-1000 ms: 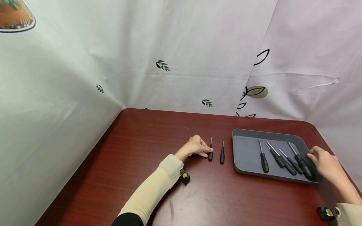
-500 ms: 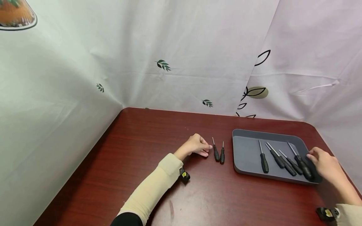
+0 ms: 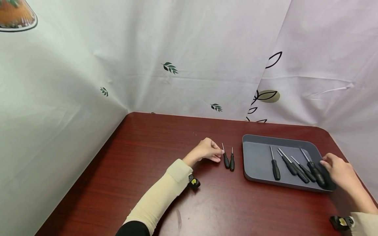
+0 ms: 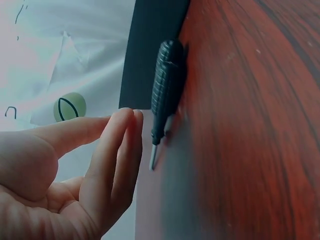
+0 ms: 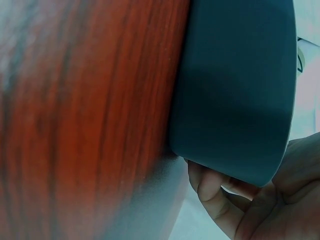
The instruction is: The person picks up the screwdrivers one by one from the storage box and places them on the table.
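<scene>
My left hand (image 3: 208, 150) is beside two black-handled screwdrivers on the table, its fingertips by the left screwdriver (image 3: 226, 160). In the left wrist view the thumb and fingertips of the left hand (image 4: 95, 170) come together with nothing seen between them, just beside a screwdriver (image 4: 167, 85); whether they touch it I cannot tell. The other screwdriver (image 3: 232, 162) lies close on the right, handles nearly together. My right hand (image 3: 339, 170) grips the right end of a grey tray (image 3: 256, 164), its fingers against the end wall in the right wrist view.
Several black-handled screwdrivers, one of them a large screwdriver (image 3: 316, 172), lie in the right part of the tray. The reddish wooden table (image 3: 141, 147) is bounded behind and at the left by a white patterned cloth (image 3: 189, 88).
The left hand has let go of the left screwdriver, which now lies tilted and closer to its neighbour. Since then the hand has edged right towards it. The right hand and tray stay put.
</scene>
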Tool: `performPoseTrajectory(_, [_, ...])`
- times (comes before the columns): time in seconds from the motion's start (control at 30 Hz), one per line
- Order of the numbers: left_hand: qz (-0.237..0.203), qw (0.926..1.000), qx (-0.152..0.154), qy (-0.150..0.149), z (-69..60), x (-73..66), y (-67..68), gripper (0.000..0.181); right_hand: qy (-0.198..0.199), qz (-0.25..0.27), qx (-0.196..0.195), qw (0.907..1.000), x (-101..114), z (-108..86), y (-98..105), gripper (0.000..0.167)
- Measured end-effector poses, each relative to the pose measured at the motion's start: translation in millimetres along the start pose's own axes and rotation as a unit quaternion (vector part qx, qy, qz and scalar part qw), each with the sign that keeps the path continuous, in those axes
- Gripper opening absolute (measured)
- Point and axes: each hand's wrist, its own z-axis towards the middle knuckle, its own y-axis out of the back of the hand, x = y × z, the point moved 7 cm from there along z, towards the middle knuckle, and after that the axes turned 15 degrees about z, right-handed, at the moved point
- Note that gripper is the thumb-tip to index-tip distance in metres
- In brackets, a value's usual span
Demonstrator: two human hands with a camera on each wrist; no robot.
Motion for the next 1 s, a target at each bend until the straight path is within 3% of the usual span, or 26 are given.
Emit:
performPoseTrajectory(0.5, [0.0,0.9993,0.033,-0.019,-6.5,-31.0,-20.6,0.015,0.003,0.001,0.0,1.0,-0.5,0.0,0.0,0.01])
performPoseTrajectory(1.0, [-0.02,0.9972,0.066,-0.029,-3.7,-46.4,-39.9,0.02,0.0,0.0,-0.001,1.0,1.5,-1.2,0.2,0.009])
